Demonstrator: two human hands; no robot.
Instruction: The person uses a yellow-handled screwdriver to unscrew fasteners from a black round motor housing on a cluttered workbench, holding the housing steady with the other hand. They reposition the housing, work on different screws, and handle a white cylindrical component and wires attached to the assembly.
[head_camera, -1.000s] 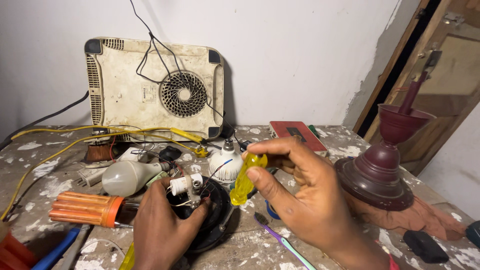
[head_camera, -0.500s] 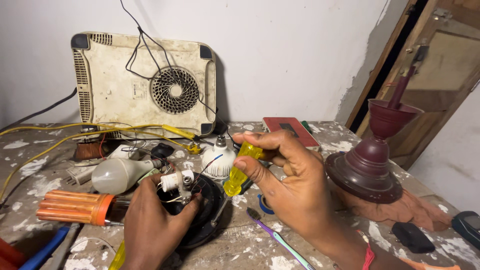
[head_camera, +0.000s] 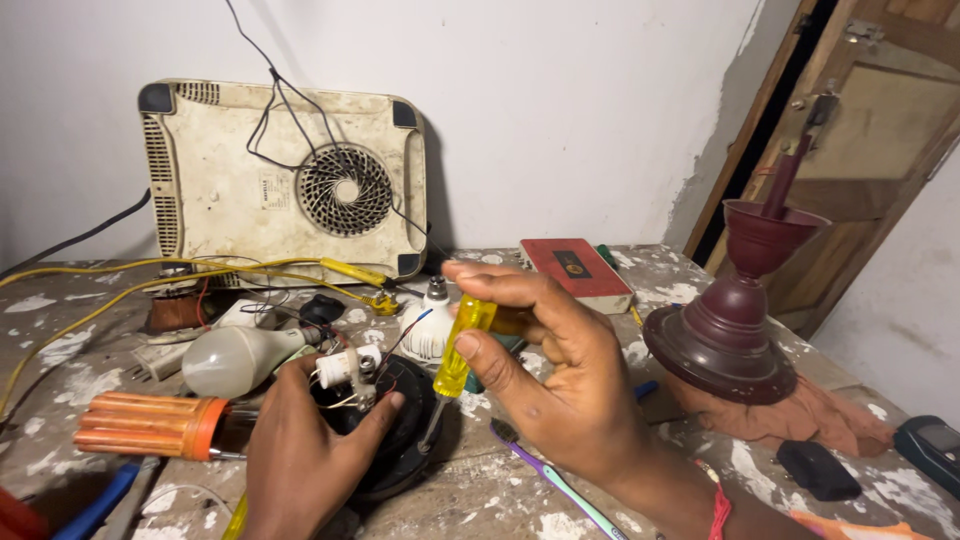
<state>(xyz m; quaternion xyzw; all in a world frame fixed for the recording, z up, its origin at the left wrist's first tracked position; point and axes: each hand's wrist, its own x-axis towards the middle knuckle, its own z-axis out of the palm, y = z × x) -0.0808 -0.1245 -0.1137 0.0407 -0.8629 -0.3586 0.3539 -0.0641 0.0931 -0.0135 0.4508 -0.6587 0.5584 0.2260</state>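
Cluttered bench (head_camera: 680, 290); right hand (head_camera: 560, 385) grips yellow screwdriver (head_camera: 458, 357).

white wall (head_camera: 560, 90), wooden door (head_camera: 880, 150), paint-flecked table (head_camera: 680, 285)

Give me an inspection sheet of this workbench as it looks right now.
Surface: bench, paint-spattered.
Job's things: yellow screwdriver, tip down at black round part; small white piece on top.
Clutter: bulb, orange handle, red box, maroon fan housing, toothbrush, flat appliance leaning on the wall.
Hands: right hand grips the screwdriver; left hand steadies the black part.
Cables: yellow cable, black wires.
Surroundings: white wall, wooden door.
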